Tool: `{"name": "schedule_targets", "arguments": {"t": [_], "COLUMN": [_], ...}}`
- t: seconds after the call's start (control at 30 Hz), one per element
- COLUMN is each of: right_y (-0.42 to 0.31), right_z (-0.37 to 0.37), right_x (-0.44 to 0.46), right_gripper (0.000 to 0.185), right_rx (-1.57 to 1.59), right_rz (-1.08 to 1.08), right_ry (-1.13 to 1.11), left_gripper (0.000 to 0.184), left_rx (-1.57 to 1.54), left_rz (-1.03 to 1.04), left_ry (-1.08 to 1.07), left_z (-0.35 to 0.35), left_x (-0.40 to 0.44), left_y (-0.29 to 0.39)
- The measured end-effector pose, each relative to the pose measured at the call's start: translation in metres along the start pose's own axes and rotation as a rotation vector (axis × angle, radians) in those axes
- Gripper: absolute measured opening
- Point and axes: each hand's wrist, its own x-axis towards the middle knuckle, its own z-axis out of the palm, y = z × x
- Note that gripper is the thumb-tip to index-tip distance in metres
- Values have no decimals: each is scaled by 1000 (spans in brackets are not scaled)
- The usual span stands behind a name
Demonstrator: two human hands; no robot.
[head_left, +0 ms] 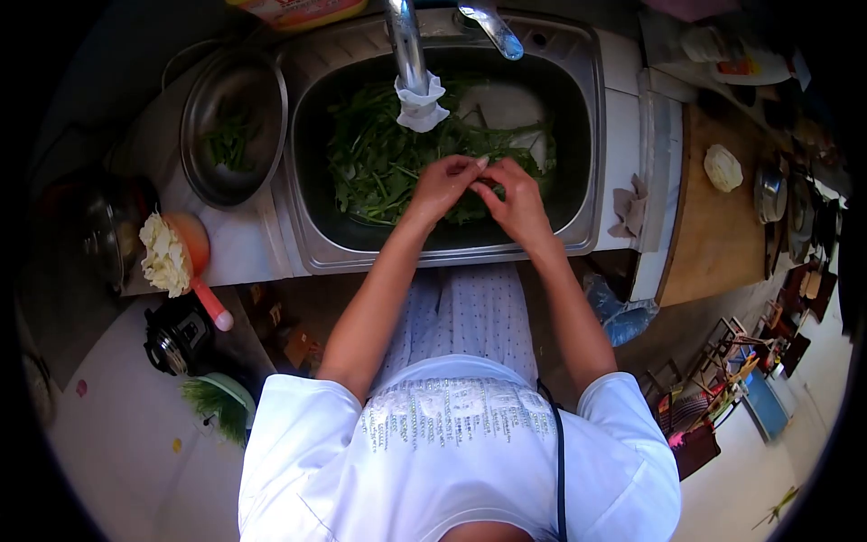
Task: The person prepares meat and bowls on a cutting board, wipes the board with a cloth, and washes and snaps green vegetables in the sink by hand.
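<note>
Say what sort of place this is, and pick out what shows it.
Most likely a kitchen: leafy greens lie in a sink beneath a tap, and a metal bowl stands beside it.

Fisheye curvature, black corners; glinting faucet point(408, 50)

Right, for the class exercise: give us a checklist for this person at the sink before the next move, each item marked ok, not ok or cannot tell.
1. Greens inside the sink: ok.
2. Left hand and right hand above the greens: ok, fingertips close together.
3. Something pinched between the fingertips: cannot tell, too small to make out.
4. Pan beside the sink: ok, on the left, with green pieces in it.
5. Scoop wholly on the counter: not ok, its handle juts past the edge.
</note>
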Motion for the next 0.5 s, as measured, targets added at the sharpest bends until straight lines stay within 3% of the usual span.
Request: {"name": "schedule_targets", "arguments": {"t": [0.13, 0.2, 0.33, 0.5], "right_y": [0, 2, 8, -29], "right_z": [-9, -21, -26, -17], "right_x": [-8, -11, -9, 2], "right_gripper": [12, 10, 16, 26], "right_rx": [64, 132, 269, 178], "right_rz": [50, 260, 297, 55], "right_ry": [75, 188, 81, -64], "left_gripper": [23, 21, 18, 16], "left_rx": [-183, -206, -259, -272], "left_rz": [-146, -170, -113, 23], "left_ry": [16, 26, 2, 6], "left_z": [-12, -18, -22, -27], "left_x": [-5, -14, -23, -30], "left_y": [-2, 8, 21, 27]}}
